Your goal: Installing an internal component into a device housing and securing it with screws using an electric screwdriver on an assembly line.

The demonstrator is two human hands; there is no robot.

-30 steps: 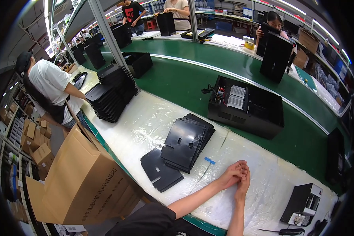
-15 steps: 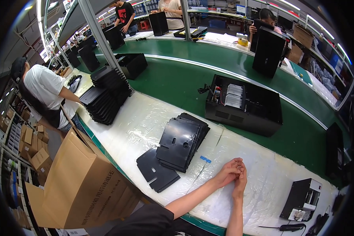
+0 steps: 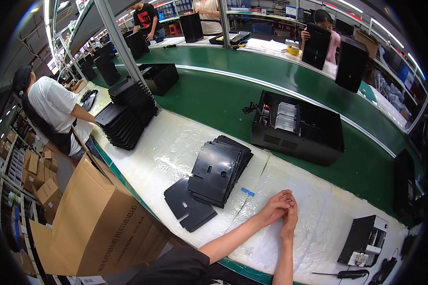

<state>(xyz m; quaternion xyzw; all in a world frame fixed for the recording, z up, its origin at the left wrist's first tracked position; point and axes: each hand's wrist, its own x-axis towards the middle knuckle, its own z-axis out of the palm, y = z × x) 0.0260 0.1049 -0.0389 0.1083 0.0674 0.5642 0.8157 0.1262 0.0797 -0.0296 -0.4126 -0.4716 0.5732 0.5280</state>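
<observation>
My left hand [image 3: 273,210] and my right hand [image 3: 289,222] are brought together above the plastic-covered worktop [image 3: 314,216]. Their fingers are curled and meet at the tips; whatever lies between them, if anything, is hidden. Left of them sits a stack of black flat panels [image 3: 214,166], cut with slots and a round hole. More such panels [image 3: 188,204] lie partly under its near edge. A small blue strip [image 3: 248,192] rests on the plastic between the stack and my hands.
Beyond the worktop, an open black computer case [image 3: 314,133] lies on the green conveyor [image 3: 214,104]. Black trays [image 3: 123,121] are piled at left, near a co-worker [image 3: 57,104]. A cardboard box [image 3: 95,209] stands left; a screw feeder [image 3: 364,240] and screwdriver [image 3: 345,274] lie right.
An upright black case on the far side has moved right, showing another case held by a person there. The open case has slid slightly right. My hands have barely moved.
</observation>
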